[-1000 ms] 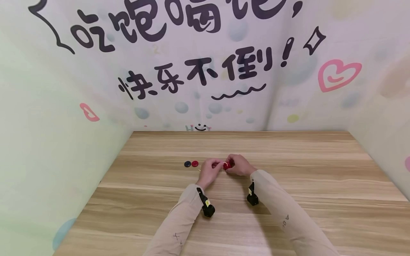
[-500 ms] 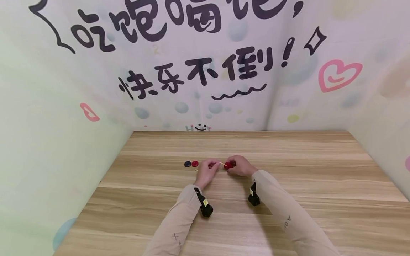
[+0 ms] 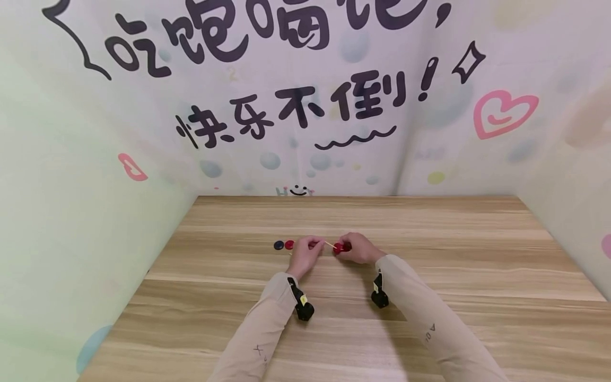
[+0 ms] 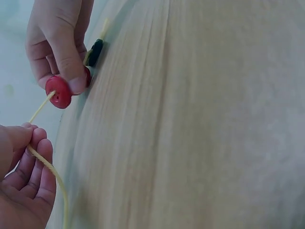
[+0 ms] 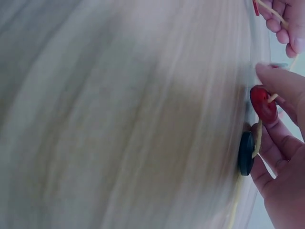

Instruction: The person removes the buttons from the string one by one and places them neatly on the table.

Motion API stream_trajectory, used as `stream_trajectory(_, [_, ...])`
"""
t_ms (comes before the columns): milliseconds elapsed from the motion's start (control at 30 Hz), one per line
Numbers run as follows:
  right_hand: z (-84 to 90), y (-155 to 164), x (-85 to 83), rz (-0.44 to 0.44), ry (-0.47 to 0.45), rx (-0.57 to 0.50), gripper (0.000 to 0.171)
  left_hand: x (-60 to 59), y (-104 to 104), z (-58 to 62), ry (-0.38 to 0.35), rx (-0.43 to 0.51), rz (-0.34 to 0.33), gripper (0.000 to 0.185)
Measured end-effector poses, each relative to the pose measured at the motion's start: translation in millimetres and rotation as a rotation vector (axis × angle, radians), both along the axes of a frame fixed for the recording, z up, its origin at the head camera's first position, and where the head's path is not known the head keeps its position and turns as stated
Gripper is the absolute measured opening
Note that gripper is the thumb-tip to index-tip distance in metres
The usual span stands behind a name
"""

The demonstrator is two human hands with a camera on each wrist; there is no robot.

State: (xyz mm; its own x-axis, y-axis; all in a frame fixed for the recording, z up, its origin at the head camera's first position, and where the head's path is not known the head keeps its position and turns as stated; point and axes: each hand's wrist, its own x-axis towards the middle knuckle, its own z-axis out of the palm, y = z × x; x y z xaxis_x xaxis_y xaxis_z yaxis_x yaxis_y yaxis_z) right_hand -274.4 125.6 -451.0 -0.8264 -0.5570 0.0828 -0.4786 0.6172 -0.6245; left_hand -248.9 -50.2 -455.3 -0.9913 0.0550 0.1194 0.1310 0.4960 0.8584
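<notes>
Yellow twisted cord (image 4: 44, 163) runs taut between the hands above the pale wooden table (image 3: 429, 276): the left hand (image 3: 305, 253) pinches its end in curled fingers, while the right hand (image 3: 359, 247) grips the round red plastic button (image 4: 59, 91) threaded on it, a dark round button (image 5: 246, 153) just behind. Should the left pinch slacken, I judge the cord could slide back out of the hole and the button fall off. The loose dark button (image 3: 279, 245) and loose red button (image 3: 289, 244) lie close enough for a wrist to knock away.

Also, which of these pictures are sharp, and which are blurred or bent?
Head view: sharp but bent, the wall lettering curving at the edges; soft light, faint shadows. Left wrist view: red button and string fairly clear, the table smeared. Right wrist view: table blurred, the buttons clearer at the right edge.
</notes>
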Motion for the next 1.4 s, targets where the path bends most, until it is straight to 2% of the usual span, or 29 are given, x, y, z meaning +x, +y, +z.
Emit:
stream_trajectory(233, [-1.3,0,1.8,-0.056,0.017,-0.055,0.014,2.6,-1,-2.8,0.039,-0.023,-0.04,0.014])
stream_trajectory(433, [0.6,-1,4.2,-0.121,0.023,-0.13,0.011,4.5,0,-2.9,0.005,-0.026,-0.055,0.014])
stream_trajectory(633, [0.2,-1,3.3,-0.171,0.021,-0.129,0.009,5.4,1,-2.0,0.003,-0.037,-0.067,0.015])
stream_trajectory(967, [-2.0,-1,2.9,-0.104,0.044,-0.104,0.004,3.8,6,0.4,0.005,-0.028,-0.049,0.017])
stream_trajectory(1100, [-0.4,-2,4.8,-0.093,0.026,-0.113,0.004,3.4,9,-0.5,0.005,-0.017,-0.034,0.016])
stream_trajectory(1400, [-3.7,-2,2.4,-0.104,0.073,-0.134,0.004,6.3,9,-2.2,0.024,0.011,-0.041,0.015])
